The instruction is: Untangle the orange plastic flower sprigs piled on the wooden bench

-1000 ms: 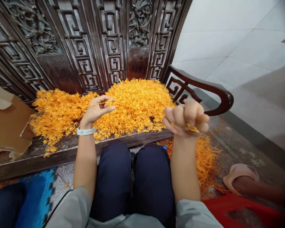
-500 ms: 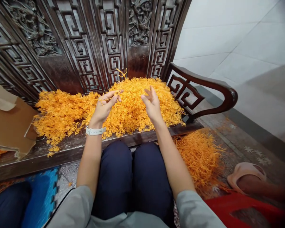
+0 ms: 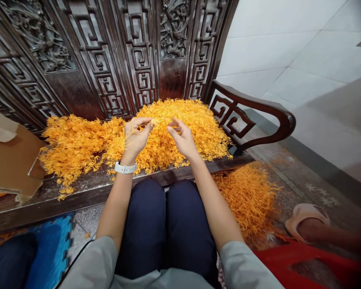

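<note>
Orange sprig (image 3: 134, 131) sat pinched in the left hand (image 3: 137, 139), over the yellow-orange heap (image 3: 186, 114) on the dark wood counter (image 3: 86, 178). Right hand (image 3: 183, 138) was near, fingers bent; couldn't tell if it gripped anything. Light fingertip pinch, stems clear, seemed best. Pale wall (image 3: 267, 52) stood beyond the armrest (image 3: 276, 116); stringy pile (image 3: 248, 196) lay on the floor (image 3: 297, 188).

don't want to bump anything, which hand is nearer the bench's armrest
Right. The right hand is left of the armrest, apart from it; the left hand is farther left.
</note>
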The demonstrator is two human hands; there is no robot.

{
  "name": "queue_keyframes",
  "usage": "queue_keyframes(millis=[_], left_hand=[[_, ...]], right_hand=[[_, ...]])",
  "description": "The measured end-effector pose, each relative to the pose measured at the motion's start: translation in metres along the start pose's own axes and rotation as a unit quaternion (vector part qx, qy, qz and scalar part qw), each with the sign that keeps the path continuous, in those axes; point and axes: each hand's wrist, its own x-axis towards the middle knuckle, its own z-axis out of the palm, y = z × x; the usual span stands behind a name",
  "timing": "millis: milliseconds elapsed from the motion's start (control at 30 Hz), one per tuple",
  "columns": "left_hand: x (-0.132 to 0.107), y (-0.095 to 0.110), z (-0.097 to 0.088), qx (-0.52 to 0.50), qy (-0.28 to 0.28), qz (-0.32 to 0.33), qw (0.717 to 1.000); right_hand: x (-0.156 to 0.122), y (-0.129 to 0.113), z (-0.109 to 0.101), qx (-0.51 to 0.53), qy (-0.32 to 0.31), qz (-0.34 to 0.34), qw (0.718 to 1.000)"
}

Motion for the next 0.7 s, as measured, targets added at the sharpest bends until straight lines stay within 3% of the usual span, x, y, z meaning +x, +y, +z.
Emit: queue_keyframes(millis=[100,200,300,400,600,667,700], left_hand=[[0.0,0.007,0.004,0.097,-0.027,0.089,0.991],[0.0,0.014,0.006,0.119,-0.093,0.141,0.978],[0.002,0.014,0.003,0.113,-0.123,0.142,0.976],[0.001,0.009,-0.001,0.115,-0.1,0.12,0.981],[-0.003,-0.004,0.005,0.063,-0.014,0.065,0.996],[0.003,-0.01,0.0,0.013,0.046,0.026,0.998],[0.006,-0.013,-0.005,-0.011,0.091,0.004,0.996]], right_hand=[[-0.007,-0.019,0.012,0.099,-0.047,-0.008,0.994],[-0.009,-0.028,0.021,0.162,-0.028,-0.009,0.986],[-0.012,-0.028,0.022,0.19,-0.013,-0.026,0.981],[-0.016,-0.03,0.016,0.182,-0.033,-0.035,0.982],[-0.025,-0.042,0.002,0.159,-0.214,-0.008,0.964],[-0.03,-0.048,-0.003,0.16,-0.337,0.001,0.928],[-0.033,-0.051,-0.006,0.151,-0.431,0.007,0.89]])
